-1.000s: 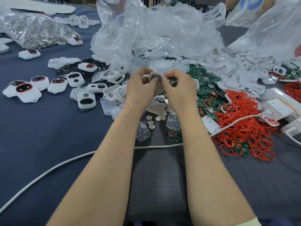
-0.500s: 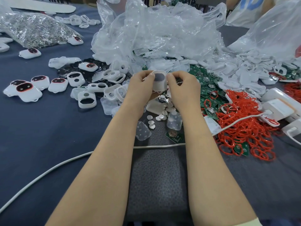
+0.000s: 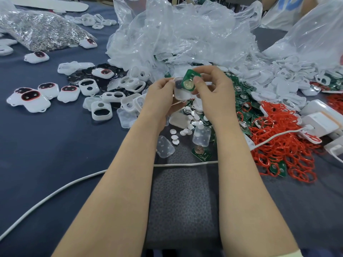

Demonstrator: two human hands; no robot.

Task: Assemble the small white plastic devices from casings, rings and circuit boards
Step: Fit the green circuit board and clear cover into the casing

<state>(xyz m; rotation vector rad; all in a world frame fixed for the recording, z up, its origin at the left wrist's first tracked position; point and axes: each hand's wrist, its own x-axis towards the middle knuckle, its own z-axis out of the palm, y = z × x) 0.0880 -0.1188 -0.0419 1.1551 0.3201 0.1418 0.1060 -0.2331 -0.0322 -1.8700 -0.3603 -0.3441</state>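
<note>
My left hand point(image 3: 159, 91) holds a white casing point(image 3: 182, 94) by its left edge, hollow side facing me. My right hand point(image 3: 213, 86) pinches a green circuit board point(image 3: 189, 81) with a round gold disc, tilted over the casing's upper opening and touching it. Below the hands lie small white discs point(image 3: 187, 119), clear plastic covers point(image 3: 201, 135) and one loose circuit board point(image 3: 201, 152). Red rings point(image 3: 282, 143) are heaped on the right, over more green boards point(image 3: 241, 93). Finished devices point(image 3: 30, 98) with dark red-rimmed faces sit at the left, empty white casings point(image 3: 101, 110) beside them.
Crumpled clear plastic bags point(image 3: 185, 30) rise behind the hands. A bag of small metal parts point(image 3: 40, 32) lies at the back left. A white cable point(image 3: 74, 182) crosses the blue table under my forearms. White power adapters point(image 3: 321, 119) sit at the right edge.
The casing has turned so its hollow side faces me. My right hand now pinches a green circuit board and brings it against the casing; earlier both hands held only the casing.
</note>
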